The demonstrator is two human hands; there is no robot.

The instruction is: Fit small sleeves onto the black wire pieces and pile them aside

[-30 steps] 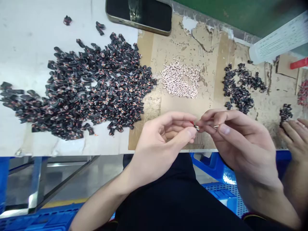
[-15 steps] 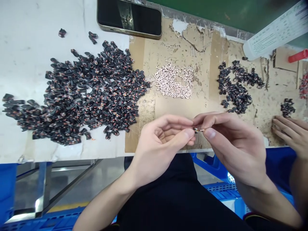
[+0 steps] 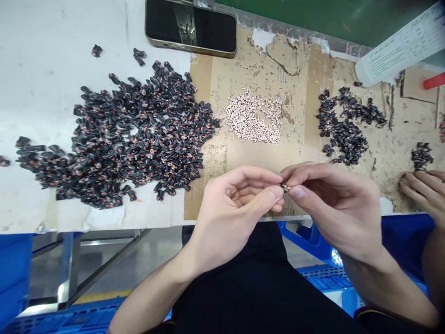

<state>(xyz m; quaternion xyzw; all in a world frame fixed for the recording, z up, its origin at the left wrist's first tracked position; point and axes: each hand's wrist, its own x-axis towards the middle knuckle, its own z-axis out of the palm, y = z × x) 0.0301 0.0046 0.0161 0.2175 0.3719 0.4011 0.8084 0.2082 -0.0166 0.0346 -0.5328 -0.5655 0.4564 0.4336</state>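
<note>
My left hand (image 3: 239, 208) and my right hand (image 3: 330, 204) meet fingertip to fingertip over the front edge of the table. Between the left thumb and fingers is a small black part (image 3: 285, 188), mostly hidden. The right thumb and forefinger pinch a tiny copper-coloured piece (image 3: 289, 188) against its end. Beyond my hands lies a patch of tiny pale copper-coloured pieces (image 3: 250, 127). A large heap of black parts with orange-copper spots (image 3: 139, 134) spreads to the left, and a smaller pile of black parts (image 3: 344, 134) lies to the right.
A phone (image 3: 191, 28) lies at the back. A white printed bottle (image 3: 399, 48) leans in at the back right, near a red object (image 3: 434, 81). Another person's hand (image 3: 424, 192) rests by a small dark pile (image 3: 422, 157). Cardboard (image 3: 260, 155) covers the middle of the table.
My right fingertips have come closer to my left, bringing the tiny piece up against the black part. The view has shifted slightly, so the table's contents appear further right.
</note>
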